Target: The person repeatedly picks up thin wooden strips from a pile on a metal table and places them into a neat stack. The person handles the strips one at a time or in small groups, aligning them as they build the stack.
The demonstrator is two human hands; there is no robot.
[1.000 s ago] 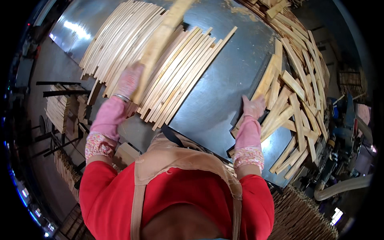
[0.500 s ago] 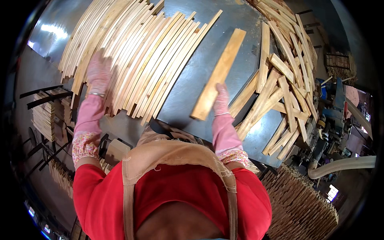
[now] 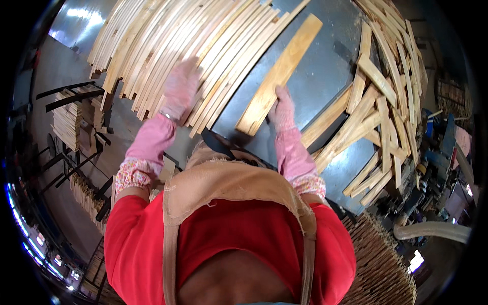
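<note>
My right hand (image 3: 283,109), in a pink striped glove, grips a flat wooden board (image 3: 280,71) by its right edge, with the thumb on its upper face. The board slants up and away to the right above the metal table. My left hand (image 3: 181,87), gloved the same way and slightly blurred, lies over the near part of a row of wooden strips (image 3: 147,61), fingers stretched out and holding nothing. These strips lie side by side, their near ends uneven. Between the row's right edge and the held board shows a band of bare metal.
A jumbled heap of wooden boards (image 3: 373,114) covers the right side of the metal table (image 3: 325,56). Stacked wood (image 3: 68,122) stands on a black frame at the left. More stacked wood (image 3: 376,264) is at lower right, near machinery and a pale hose (image 3: 432,231).
My left hand has moved rightward across the strips, toward the row's right side. My right hand still holds the board, which now lies closer to the row. The whole view has shifted slightly.
</note>
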